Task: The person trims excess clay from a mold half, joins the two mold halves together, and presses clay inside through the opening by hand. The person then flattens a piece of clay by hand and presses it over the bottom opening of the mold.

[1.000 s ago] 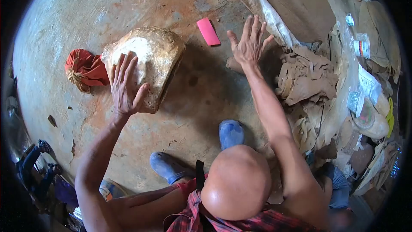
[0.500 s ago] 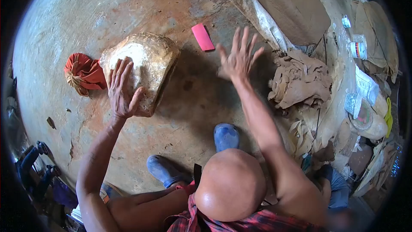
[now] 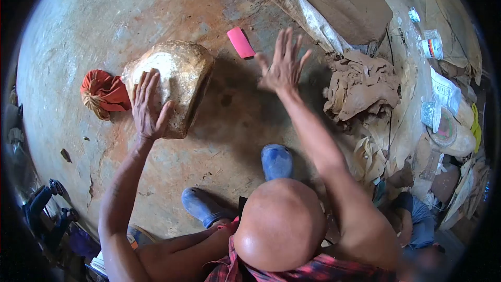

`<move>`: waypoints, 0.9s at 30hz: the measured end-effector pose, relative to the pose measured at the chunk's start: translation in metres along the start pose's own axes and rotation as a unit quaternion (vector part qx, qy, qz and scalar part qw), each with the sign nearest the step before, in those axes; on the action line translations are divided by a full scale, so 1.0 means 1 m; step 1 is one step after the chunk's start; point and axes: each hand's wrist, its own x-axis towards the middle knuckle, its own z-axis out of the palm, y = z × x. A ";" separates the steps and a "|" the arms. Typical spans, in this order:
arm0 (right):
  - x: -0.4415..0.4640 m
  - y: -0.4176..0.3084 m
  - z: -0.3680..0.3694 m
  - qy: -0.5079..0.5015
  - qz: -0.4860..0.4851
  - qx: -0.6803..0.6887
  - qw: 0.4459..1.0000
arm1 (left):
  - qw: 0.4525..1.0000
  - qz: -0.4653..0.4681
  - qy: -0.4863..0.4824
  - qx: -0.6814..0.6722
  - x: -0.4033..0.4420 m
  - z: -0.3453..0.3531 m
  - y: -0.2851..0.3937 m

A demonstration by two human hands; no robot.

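A pale, brown-edged rounded form [image 3: 177, 73], like a mould or pot, rests on the floor, its dark side facing right. My left hand [image 3: 147, 107] lies on its left part with the fingers stretched out. Beside it on the left is a red cloth bundle [image 3: 107, 91] with a tan gathered knot. My right hand [image 3: 283, 68] hovers over the floor with its fingers spread and nothing in them. Just up and left of that hand lies a flat pink piece [image 3: 240, 42]. To its right sits a heap of brown clay [image 3: 364, 86].
A large brown block [image 3: 347, 5] with white sheeting stands at the upper right. White containers [image 3: 432, 48] and cloths line the right side. Blue shoes [image 3: 277, 162] are on the floor below. Part of another person in blue clothing [image 3: 420, 222] shows at the lower right.
My right hand has shifted left and slightly down from near the clay heap, fingers still spread. My left hand stays on the rounded form. The whole view has shifted slightly.
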 end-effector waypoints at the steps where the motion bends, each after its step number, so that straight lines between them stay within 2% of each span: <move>1: -0.003 -0.001 -0.004 0.012 0.001 0.003 1.000 | 1.000 0.000 -0.003 -0.010 -0.002 0.001 -0.001; 3: -0.020 -0.005 -0.018 -0.031 -0.023 0.004 0.999 | 1.000 0.006 0.002 -0.017 -0.002 0.005 -0.009; 4: -0.058 -0.014 -0.032 -0.055 -0.027 0.046 0.997 | 1.000 0.004 0.006 -0.011 -0.002 0.004 -0.007; 5: -0.103 -0.016 -0.042 -0.115 -0.054 0.008 0.992 | 1.000 0.004 0.010 -0.013 -0.001 0.005 -0.006; 6: -0.145 -0.017 -0.056 -0.195 -0.084 0.040 0.976 | 1.000 0.003 0.005 -0.016 -0.002 0.003 -0.005; 7: -0.183 -0.010 -0.063 -0.225 -0.107 0.054 0.967 | 1.000 -0.003 0.000 -0.017 -0.003 0.002 -0.004; 8: -0.191 0.002 -0.069 -0.246 -0.141 0.089 0.955 | 1.000 -0.004 -0.002 -0.021 -0.002 0.000 -0.004; 10: -0.150 0.016 -0.068 -0.267 -0.182 0.110 0.940 | 1.000 -0.003 0.003 -0.025 -0.002 -0.001 -0.001; 11: -0.121 0.012 -0.066 -0.248 -0.196 0.073 0.946 | 1.000 0.003 0.001 -0.019 -0.003 0.002 -0.002; 13: -0.061 0.008 -0.040 -0.103 -0.156 0.027 0.982 | 1.000 0.004 0.013 -0.009 0.001 0.002 -0.005; 15: -0.006 0.010 -0.016 0.004 -0.063 0.004 0.998 | 1.000 0.002 0.006 -0.021 -0.001 -0.001 -0.001; 18: -0.027 0.011 -0.019 -0.031 -0.060 0.021 0.997 | 1.000 -0.002 0.009 -0.025 0.000 -0.002 0.000; 19: -0.059 0.001 -0.032 -0.054 -0.067 0.019 0.996 | 1.000 -0.009 0.014 -0.026 -0.001 -0.001 0.000; 23: -0.190 0.005 -0.073 -0.238 -0.116 0.094 0.960 | 1.000 -0.006 0.006 -0.016 0.000 0.000 -0.001; 26: -0.149 0.018 -0.061 -0.211 -0.161 0.070 0.962 | 1.000 0.000 0.005 -0.013 0.001 0.000 0.001; 27: -0.118 0.008 -0.057 -0.183 -0.133 0.043 0.973 | 1.000 0.000 0.005 -0.009 0.000 0.002 -0.001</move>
